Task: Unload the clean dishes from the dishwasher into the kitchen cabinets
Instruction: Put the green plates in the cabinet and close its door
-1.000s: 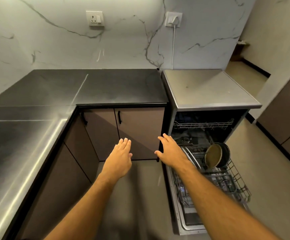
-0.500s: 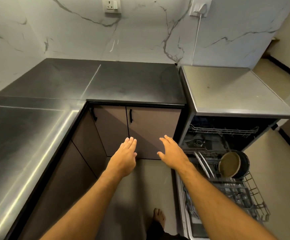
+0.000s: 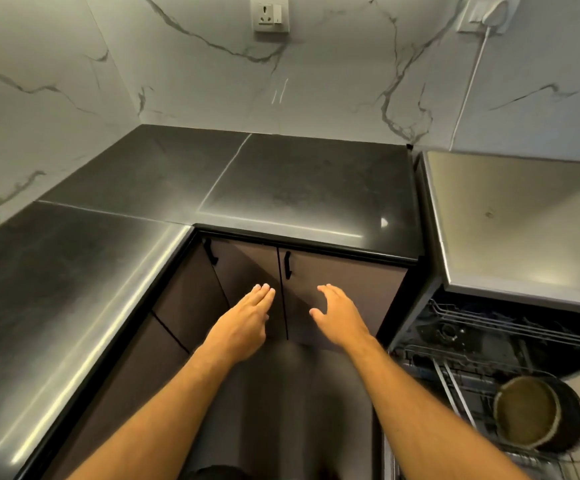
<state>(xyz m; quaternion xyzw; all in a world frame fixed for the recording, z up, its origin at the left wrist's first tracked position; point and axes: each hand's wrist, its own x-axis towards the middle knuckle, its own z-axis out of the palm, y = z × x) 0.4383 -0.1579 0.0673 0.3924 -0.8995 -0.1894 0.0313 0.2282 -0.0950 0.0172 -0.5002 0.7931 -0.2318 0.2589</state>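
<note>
Down in the lower right corner sat the dish to fetch, a round dark pan [image 3: 537, 415] propped on edge in the lower rack [image 3: 454, 379] of the open dishwasher [image 3: 510, 337], its tan inside tilted up toward the camera; it looked rigid and fairly weighty, probably metal, so not fragile but apt to clang; its rim looked the surest place to take hold, one hand at the upper edge and the other supporting beneath, since a freshly washed surface may be slick; no handle could be made out from here; above it the upper rack [image 3: 510, 323] ran across the dark cavity, its contents too dim to tell. Moving left toward mid-frame, the right hand [image 3: 340, 317] hovered with fingers spread and straight, holding nothing, in front of the right cabinet door [image 3: 344, 282]; just beside it the left hand [image 3: 247, 320] was stretched out flat, fingers together, equally empty, before the left cabinet door [image 3: 247, 268]; both doors were shut, with a black handle [image 3: 287, 265] just beyond the fingertips; whether either hand touched a door could not be told. Above, the dark worktop [image 3: 281, 181] wrapped the corner under the marble wall [image 3: 191, 81].
</note>
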